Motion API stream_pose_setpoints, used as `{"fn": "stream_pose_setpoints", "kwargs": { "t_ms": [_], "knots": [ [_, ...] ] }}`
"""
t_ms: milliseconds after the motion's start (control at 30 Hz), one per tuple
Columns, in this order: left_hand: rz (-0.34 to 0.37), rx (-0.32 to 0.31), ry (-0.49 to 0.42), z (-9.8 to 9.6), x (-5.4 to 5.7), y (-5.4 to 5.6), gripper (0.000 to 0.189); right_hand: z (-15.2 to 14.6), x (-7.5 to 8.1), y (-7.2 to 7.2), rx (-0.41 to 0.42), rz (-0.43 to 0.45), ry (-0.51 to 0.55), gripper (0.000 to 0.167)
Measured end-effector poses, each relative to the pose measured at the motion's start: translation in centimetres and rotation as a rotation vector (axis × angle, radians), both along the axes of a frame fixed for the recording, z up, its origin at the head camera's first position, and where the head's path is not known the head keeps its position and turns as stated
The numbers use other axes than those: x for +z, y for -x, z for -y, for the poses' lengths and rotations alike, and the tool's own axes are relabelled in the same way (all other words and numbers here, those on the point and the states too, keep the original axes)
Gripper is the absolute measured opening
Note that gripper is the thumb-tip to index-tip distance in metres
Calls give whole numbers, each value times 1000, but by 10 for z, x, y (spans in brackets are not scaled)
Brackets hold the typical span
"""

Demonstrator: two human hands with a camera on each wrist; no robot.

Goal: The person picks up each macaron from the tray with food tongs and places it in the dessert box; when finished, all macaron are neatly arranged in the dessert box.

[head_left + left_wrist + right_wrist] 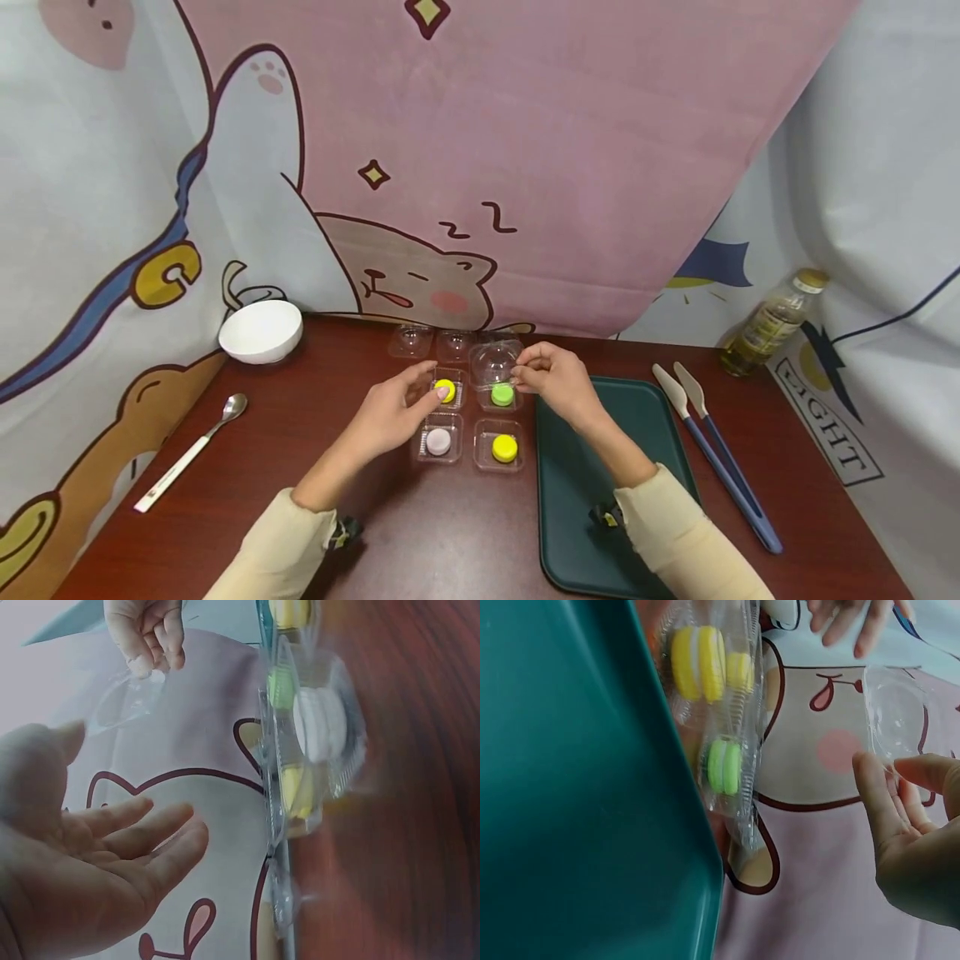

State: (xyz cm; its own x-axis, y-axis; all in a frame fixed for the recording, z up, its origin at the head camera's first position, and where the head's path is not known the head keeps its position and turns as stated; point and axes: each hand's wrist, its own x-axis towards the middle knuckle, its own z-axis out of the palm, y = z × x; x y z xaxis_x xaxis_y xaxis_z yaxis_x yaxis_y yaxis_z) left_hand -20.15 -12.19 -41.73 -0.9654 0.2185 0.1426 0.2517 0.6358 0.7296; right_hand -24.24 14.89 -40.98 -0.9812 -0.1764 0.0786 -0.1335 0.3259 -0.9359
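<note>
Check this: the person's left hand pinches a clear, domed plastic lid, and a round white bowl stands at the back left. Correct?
Not quite: the right hand pinches the clear, domed plastic lid, as the head view shows. The round white bowl does stand at the back left.

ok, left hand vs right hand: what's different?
Load: the right hand pinches a clear plastic lid by its edge; the left hand holds nothing.
Fingers: the left hand's are loosely extended, while the right hand's thumb and index finger meet on the lid.
Place: in the head view, the left thumb overlaps a yellow macaron; the right fingertips show beside the green macaron.
Shared: both bare, with cream sleeves.
</note>
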Motion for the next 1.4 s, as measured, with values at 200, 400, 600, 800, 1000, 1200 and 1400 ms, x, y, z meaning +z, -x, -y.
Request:
{"fn": "stream_pose_setpoints", "kwargs": {
  "t_ms": [200,400,600,800,1000,1200,1400],
  "knots": [
    [137,8,-145,-8,5,6,63,10,-5,-7,-39,-274,-143,8],
    [259,-14,-274,-16,7,6,65,18,-8,-9,-4,-493,-186,10],
    [251,-25,-269,-18,2,5,58,23,-10,-11,36,-567,-239,15],
    [293,-87,-355,-14,0,5,57,26,-12,-11,30,-579,-246,16],
    [318,-110,-378,-10,0,6,62,26,-12,-12,43,-596,-265,11],
    [288,-104,-341,-5,1,6,67,25,-11,-13,65,-589,-321,17],
    [202,-108,-242,3,4,7,71,20,-6,-14,177,-496,-361,48]
  ]
}}
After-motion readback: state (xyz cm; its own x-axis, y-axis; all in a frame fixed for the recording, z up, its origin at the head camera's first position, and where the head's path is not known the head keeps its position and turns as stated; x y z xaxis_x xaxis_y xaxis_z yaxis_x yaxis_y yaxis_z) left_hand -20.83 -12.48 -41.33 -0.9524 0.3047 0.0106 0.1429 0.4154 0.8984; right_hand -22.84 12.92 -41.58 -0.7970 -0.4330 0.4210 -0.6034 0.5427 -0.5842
